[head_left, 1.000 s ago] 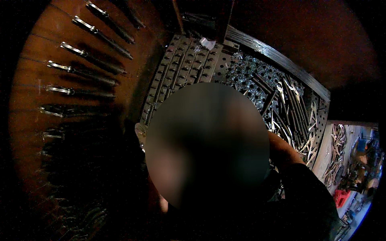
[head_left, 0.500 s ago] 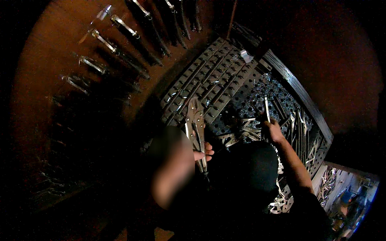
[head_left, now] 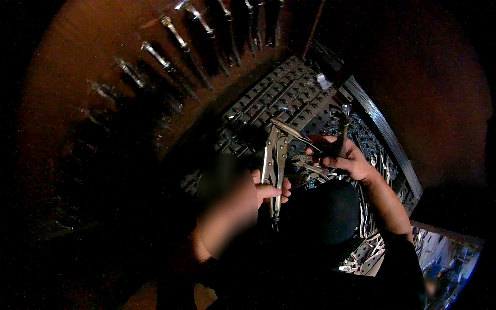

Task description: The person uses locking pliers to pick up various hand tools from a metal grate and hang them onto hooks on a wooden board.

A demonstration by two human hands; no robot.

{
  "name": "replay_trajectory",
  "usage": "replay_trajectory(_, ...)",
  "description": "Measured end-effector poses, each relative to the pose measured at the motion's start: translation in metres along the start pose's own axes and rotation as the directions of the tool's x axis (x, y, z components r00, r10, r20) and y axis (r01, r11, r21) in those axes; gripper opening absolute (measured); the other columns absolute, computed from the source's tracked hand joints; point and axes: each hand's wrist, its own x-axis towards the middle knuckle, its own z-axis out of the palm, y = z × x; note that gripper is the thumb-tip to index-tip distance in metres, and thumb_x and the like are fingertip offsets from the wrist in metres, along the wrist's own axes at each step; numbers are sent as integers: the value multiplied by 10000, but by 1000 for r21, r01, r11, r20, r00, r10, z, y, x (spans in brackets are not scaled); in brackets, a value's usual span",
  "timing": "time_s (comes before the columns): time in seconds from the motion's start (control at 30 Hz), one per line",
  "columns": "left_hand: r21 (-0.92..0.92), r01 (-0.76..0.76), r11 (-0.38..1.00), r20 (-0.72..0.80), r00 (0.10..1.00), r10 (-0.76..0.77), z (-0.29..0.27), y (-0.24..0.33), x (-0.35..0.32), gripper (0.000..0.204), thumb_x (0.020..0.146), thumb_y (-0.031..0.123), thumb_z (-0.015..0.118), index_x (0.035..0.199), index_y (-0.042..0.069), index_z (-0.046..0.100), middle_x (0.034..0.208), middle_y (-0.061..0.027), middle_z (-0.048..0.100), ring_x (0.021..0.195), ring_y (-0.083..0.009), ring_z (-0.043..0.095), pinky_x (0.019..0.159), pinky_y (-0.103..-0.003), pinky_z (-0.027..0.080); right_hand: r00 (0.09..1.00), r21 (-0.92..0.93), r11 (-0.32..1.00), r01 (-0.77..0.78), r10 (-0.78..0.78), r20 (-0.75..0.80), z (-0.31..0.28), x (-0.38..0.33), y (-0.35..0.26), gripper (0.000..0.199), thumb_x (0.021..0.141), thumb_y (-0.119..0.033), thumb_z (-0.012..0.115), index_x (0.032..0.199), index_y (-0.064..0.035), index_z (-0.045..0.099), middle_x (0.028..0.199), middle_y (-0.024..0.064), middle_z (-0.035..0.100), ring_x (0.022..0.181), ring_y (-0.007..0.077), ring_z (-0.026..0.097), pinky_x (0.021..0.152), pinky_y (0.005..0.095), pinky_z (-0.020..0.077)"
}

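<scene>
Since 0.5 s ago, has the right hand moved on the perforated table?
Cannot tell. The right hand grips a tool over the perforated table in both frames, but the head camera itself shifted, so any real move is unclear.

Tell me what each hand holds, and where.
Left hand grips locking pliers by the handles; right hand grips a dark tool, kind unclear.

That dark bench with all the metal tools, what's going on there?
A person is working over a perforated metal table in dim light. Their left hand grips the handles of a pair of locking pliers, whose jaws point away from them. Their right hand holds another dark metal tool; its kind is hard to tell. More clamps lie heaped on the table, and long tools hang on the reddish wall.
</scene>
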Motion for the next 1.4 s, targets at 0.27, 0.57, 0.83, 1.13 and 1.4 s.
replay_trajectory(0.27,9,-42,999,-57,997,42,4,2,-10,418,901,-34,595,1309,-14,505,1080,-131,676,1019,-232,683,935,-381,579,999,-135,991,18,-14,31,-4,-7,-9,625,885,-38,681,1481,-26,490,1322,68,662,1111,130,630,981,288,489)
replay_trajectory(0.57,833,-156,531,-1,959,283,-29,-12,4,293,913,66,582,1187,5,497,997,-94,631,932,-232,633,866,-389,513,943,-837,436,330,-200,267,9,-3,-55,750,737,53,634,1467,-69,519,1433,168,564,1228,315,603,1105,395,447)
replay_trajectory(0.83,661,-105,743,-30,986,166,-36,-22,4,273,889,82,604,1150,31,545,1095,-81,585,1016,-188,559,884,-347,477,959,-890,363,277,-160,233,2,-3,-50,782,729,-112,711,1482,-76,506,1346,201,594,1204,393,587,1046,446,479)
replay_trajectory(1.13,151,-131,980,-313,934,173,-19,26,-58,658,914,-45,539,1533,103,372,1248,-244,636,1134,-401,650,998,-511,520,745,-208,923,-322,111,-658,-130,-42,222,524,941,-80,601,1457,-84,509,1074,51,671,833,189,620,733,371,511)
replay_trajectory(1.4,131,-295,946,-431,843,323,-91,18,-77,573,981,97,540,1517,81,340,1209,-229,637,1130,-372,647,1028,-525,498,737,-676,544,-497,-146,-660,-240,-66,441,816,901,-473,716,1528,-54,406,1445,184,554,1122,345,628,861,480,527)
